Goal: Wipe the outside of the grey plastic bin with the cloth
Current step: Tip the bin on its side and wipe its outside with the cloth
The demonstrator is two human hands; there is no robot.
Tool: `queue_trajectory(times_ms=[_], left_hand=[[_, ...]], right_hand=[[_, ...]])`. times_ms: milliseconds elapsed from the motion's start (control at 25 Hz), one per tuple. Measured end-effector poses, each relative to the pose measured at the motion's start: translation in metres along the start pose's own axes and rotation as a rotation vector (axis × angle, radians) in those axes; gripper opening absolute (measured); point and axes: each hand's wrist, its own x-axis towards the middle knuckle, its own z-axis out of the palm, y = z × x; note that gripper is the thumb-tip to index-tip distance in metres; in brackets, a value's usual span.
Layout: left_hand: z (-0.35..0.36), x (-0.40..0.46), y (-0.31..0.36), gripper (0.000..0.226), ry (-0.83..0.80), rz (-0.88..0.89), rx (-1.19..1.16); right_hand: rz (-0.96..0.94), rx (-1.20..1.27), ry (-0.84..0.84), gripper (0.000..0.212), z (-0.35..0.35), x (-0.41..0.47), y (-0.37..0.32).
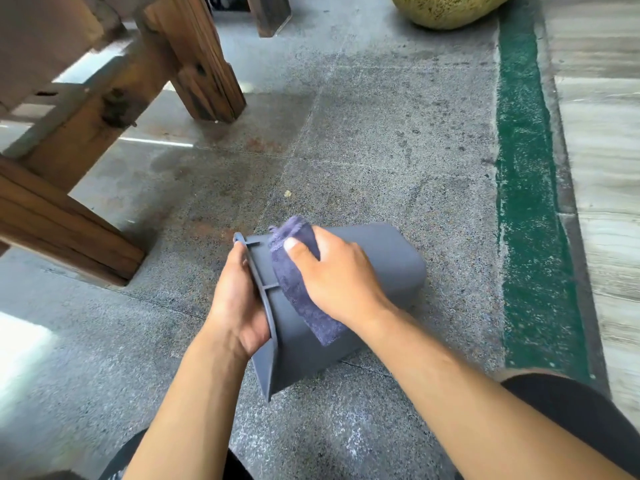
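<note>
Speckled concrete floor supports the grey plastic bin, laid sideways to expose its wall. Left hand clamps the rim for stability; right hand presses the purple terry cloth flat, fingers closed on it.

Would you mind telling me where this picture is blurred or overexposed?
Head view: the bin's far end is motion-blurred, as is the right edge; white glare patches burn out the floor at left; the hands and cloth stay fairly sharp.
</note>
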Motion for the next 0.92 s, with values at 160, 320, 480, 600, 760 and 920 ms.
queue_trajectory(times_ms=[160, 320, 480, 600, 760, 920], left_hand=[[-0.004, 0.004, -0.003, 0.062, 0.058, 0.027, -0.017], [-0.011, 0.004, -0.007, 0.056, 0.108, 0.011, 0.018], [-0.014, 0.001, -0.007, 0.053, 0.147, -0.022, 0.113], [-0.016, 0.001, -0.008, 0.049, 0.178, -0.011, 0.134], [-0.020, 0.001, -0.007, 0.046, 0.187, -0.022, 0.121], [-0.024, 0.001, -0.005, 0.046, 0.175, -0.053, 0.116]], right_hand=[[-0.027, -0.270, 0.082, 0.033, 0.028, 0.006, -0.015], [-0.033, -0.343, 0.194, 0.032, 0.047, 0.008, -0.012], [0.023, -0.363, 0.235, 0.032, 0.047, 0.014, 0.004], [0.071, -0.381, 0.262, 0.033, 0.038, 0.021, 0.024], [0.129, -0.375, 0.306, 0.034, 0.026, 0.035, 0.047], [0.187, -0.376, 0.360, 0.034, 0.009, 0.044, 0.072]])
